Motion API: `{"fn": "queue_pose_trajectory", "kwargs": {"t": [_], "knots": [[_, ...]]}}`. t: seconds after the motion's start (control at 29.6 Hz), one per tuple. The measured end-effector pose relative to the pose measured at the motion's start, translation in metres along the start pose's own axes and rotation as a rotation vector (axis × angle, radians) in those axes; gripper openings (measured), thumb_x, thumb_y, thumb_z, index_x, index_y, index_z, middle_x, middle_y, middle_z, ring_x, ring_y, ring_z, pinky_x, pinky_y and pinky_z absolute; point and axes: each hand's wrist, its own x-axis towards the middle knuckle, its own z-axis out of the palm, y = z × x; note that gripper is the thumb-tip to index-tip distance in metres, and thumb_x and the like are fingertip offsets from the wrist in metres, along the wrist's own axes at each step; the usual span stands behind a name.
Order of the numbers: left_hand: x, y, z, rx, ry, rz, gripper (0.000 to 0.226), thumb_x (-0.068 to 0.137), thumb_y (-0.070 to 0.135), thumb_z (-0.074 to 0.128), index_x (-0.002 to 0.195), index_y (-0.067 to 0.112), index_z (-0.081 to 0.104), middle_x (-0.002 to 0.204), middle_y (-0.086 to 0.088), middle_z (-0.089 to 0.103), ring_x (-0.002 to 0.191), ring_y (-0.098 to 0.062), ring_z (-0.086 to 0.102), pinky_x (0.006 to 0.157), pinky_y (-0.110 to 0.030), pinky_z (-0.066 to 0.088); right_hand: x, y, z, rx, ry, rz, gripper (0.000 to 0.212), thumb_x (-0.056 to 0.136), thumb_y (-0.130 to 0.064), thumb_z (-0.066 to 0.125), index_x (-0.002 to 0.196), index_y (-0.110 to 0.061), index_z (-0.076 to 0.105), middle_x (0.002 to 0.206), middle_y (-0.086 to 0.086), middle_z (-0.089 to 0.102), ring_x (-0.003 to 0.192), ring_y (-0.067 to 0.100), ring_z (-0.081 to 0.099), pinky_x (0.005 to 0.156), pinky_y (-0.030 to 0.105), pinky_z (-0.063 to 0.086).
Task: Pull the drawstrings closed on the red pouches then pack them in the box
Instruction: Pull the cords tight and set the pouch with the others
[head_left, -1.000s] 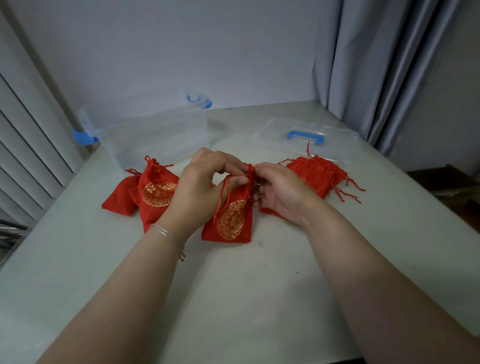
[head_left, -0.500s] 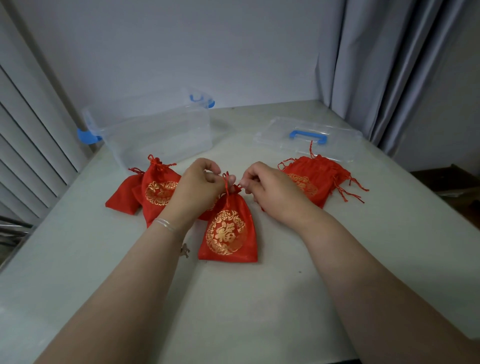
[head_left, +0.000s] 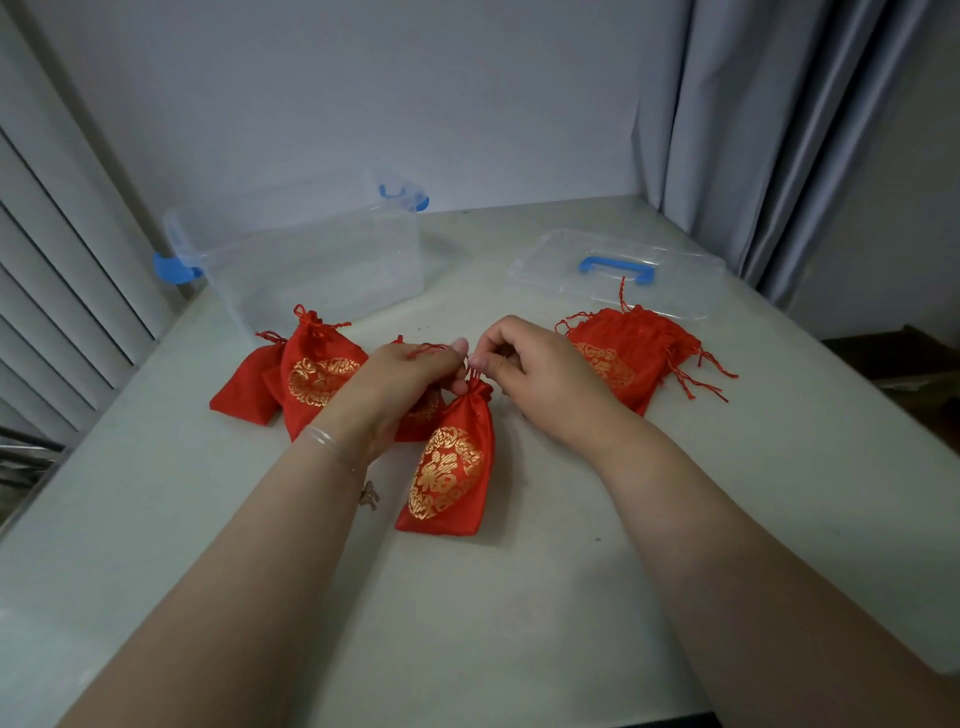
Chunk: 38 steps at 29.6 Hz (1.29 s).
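my left hand (head_left: 402, 376) and right hand (head_left: 537, 371) each pinch a drawstring at the neck of the middle pouch (head_left: 449, 467) on the table (head_left: 519, 597). beyond this pouch stands the clear box (head_left: 311, 260), with cinched pouches (head_left: 311, 371) in between. to the pouch's right lie more pouches (head_left: 631, 353), with the lid (head_left: 613, 273) behind them.

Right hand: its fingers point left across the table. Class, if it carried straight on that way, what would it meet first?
Most likely the left hand: the right hand has its fingertips almost against it, above the neck of the middle pouch. Depth is hard to judge.
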Motion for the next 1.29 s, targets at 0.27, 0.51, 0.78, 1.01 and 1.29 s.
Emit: {"fn": "queue_pose_trajectory", "kwargs": {"t": [0.27,0.51,0.78,1.01,1.29], "knots": [[-0.005,0.005,-0.004,0.037,-0.184,0.062,0.012,0.082,0.003,0.067,0.091,0.01,0.071,0.085,-0.008,0.073,0.082,-0.016,0.066,0.081,-0.023,0.054,0.0,-0.001,0.001,-0.062,0.033,-0.084,0.009,0.089,-0.026,0.061,0.085,-0.018,0.059,0.089,-0.01,0.052,0.082,0.008,0.055,0.072,0.031,0.047],[-0.008,0.008,0.006,0.11,-0.018,0.128,0.017,0.069,0.018,0.08,0.083,0.01,0.074,0.084,-0.013,0.073,0.078,-0.02,0.068,0.084,-0.032,0.055,0.002,0.0,0.001,0.118,0.041,-0.045,0.006,0.09,-0.015,0.06,0.084,-0.016,0.059,0.078,-0.016,0.056,0.062,0.002,0.05,0.059,0.017,0.041],[-0.012,0.011,0.007,0.089,-0.063,0.229,0.009,0.079,0.018,0.071,0.083,0.01,0.073,0.08,-0.008,0.073,0.075,-0.014,0.066,0.077,-0.026,0.054,0.003,0.008,-0.004,0.307,-0.218,0.175,0.027,0.101,-0.013,0.039,0.098,-0.029,0.06,0.08,0.003,0.061,0.052,0.009,0.05,0.05,0.023,0.042],[-0.013,0.014,0.001,0.031,-0.037,0.253,0.012,0.085,0.016,0.066,0.089,0.007,0.072,0.079,-0.005,0.072,0.074,-0.009,0.066,0.072,-0.018,0.053,0.003,0.006,-0.011,0.059,-0.221,0.211,0.039,0.099,-0.037,0.041,0.077,-0.01,0.058,0.063,-0.002,0.049,0.049,0.006,0.046,0.055,0.027,0.037],[-0.006,0.007,-0.001,0.079,0.089,0.152,0.005,0.079,0.016,0.074,0.083,0.013,0.075,0.078,0.0,0.075,0.074,-0.007,0.068,0.074,-0.017,0.054,0.003,0.005,-0.015,-0.06,-0.028,0.097,0.034,0.095,-0.04,0.05,0.072,-0.016,0.056,0.055,-0.007,0.044,0.05,0.004,0.04,0.052,0.024,0.03]]}}
